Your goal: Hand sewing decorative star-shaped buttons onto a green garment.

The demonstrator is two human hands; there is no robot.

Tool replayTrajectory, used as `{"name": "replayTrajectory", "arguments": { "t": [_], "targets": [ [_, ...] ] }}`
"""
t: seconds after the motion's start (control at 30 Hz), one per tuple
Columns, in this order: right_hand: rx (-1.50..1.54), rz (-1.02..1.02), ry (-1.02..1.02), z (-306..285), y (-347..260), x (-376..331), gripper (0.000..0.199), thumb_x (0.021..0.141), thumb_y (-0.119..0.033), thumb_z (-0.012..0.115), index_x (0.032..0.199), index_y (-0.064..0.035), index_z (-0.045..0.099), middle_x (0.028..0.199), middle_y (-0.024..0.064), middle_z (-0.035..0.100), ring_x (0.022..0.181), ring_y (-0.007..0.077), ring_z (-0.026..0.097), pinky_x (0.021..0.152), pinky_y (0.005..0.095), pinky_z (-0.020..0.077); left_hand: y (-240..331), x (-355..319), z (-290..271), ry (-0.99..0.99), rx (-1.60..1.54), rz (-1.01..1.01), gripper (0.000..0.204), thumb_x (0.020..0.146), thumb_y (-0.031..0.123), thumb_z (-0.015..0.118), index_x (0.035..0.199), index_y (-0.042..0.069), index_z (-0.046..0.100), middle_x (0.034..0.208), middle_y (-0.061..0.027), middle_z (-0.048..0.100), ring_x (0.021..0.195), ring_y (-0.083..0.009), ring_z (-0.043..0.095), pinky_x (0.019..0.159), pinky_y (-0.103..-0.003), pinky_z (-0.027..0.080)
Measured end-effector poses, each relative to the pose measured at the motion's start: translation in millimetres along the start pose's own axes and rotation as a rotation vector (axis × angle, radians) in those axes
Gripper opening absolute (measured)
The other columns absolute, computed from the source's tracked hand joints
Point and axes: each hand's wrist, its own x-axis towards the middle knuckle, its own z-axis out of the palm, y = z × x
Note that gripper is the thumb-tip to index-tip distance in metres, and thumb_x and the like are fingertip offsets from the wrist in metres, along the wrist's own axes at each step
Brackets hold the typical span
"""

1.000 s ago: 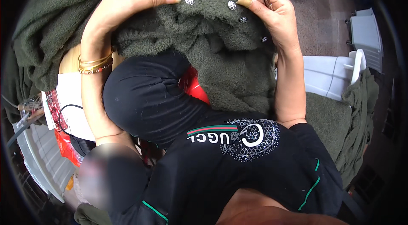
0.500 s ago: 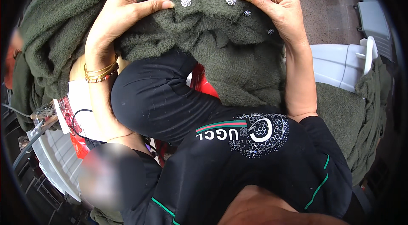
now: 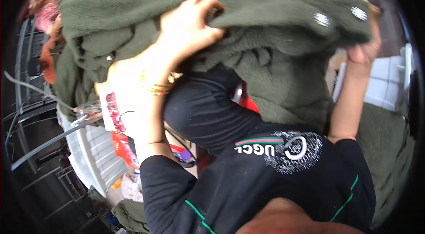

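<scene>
- At the left rim, a person in pink clothing [image 3: 48, 6] is seen, with a white plastic bin [image 3: 97, 156] lower down, nearer the wearer.
- Toward the left, the dark green knit garment [image 3: 274, 13] is heaped in folds; from there it is spread across the upper view and draped down past the bent, black-clad knee [image 3: 190, 105]. One small button [image 3: 109, 58] is shown on the left folds.
- At centre left, the left hand [image 3: 188, 30] is laid on the garment, its thumb and fingers spread apart; no cloth is seen pinched between them.
- At right, two pale round buttons [image 3: 321, 19] are carried side by side near the end of a drawn-out strip of the garment.
- At that end, the right hand [image 3: 365, 50] is closed around the cloth; its fingers are partly hidden. A brown form [image 3: 374, 10] beside them is too blurred to be identified.
- Beyond the right forearm, a pale bin [image 3: 383, 79] is seen, with more green knit [image 3: 383, 154] below it.
- The step in hand is judged to be the extending and turning of the buttoned edge.
- For the next move, a steady right-hand hold seems called for, with the cloth guided by the left.
</scene>
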Motion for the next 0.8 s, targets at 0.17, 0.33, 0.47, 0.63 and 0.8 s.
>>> {"name": "replayTrajectory", "arguments": {
  "t": [0.17,0.33,0.47,0.63,0.8],
  "targets": [
    [-0.297,-0.316,0.118,-40,-132,-59,0.046,0.098,-0.022,0.050,0.133,0.0076,0.047,0.139,0.0216,0.049,0.133,0.0338,0.043,0.116,0.0479,0.0295,40,11,6,-0.056,0.230,0.011,0.036,0.079,0.025,0.069,0.107,0.003,0.063,0.103,-0.0169,0.062,0.098,-0.0350,0.064,0.085,-0.044,0.053],
    [-0.475,-0.563,0.542,73,-53,-22,0.048,0.101,-0.021,0.041,0.139,0.0067,0.041,0.151,0.0209,0.036,0.140,0.0340,0.033,0.120,0.0503,0.0174,29,48,-29,0.153,-0.016,0.039,0.021,0.090,0.018,0.057,0.103,0.002,0.061,0.092,-0.0184,0.067,0.081,-0.0347,0.068,0.073,-0.044,0.055],
    [-0.019,-0.097,-0.350,2,-100,-49,0.048,0.099,-0.015,0.040,0.138,0.0120,0.041,0.149,0.0259,0.038,0.140,0.0371,0.034,0.120,0.0517,0.0200,39,81,-68,-0.334,-1.203,0.117,0.036,0.100,0.033,0.051,0.109,0.000,0.060,0.097,-0.0120,0.068,0.084,-0.0207,0.068,0.078,-0.033,0.055],
    [0.015,-0.101,-0.240,-13,-97,-47,0.042,0.097,-0.014,0.046,0.133,0.0080,0.049,0.139,0.0243,0.050,0.133,0.0349,0.044,0.117,0.0496,0.0287,87,87,-30,-0.416,-1.413,0.169,0.031,0.101,0.024,0.050,0.114,-0.004,0.055,0.103,-0.0234,0.066,0.095,-0.0314,0.070,0.086,-0.040,0.058],
    [-0.532,-0.342,0.436,16,-37,-34,0.041,0.101,-0.019,0.047,0.134,0.0050,0.050,0.127,0.0158,0.060,0.123,0.0253,0.053,0.108,0.0388,0.0410,72,102,-5,-0.496,-0.963,0.249,0.040,0.100,0.030,0.048,0.106,-0.005,0.067,0.087,-0.0137,0.072,0.087,-0.0191,0.072,0.074,-0.030,0.056]
  ]
}}
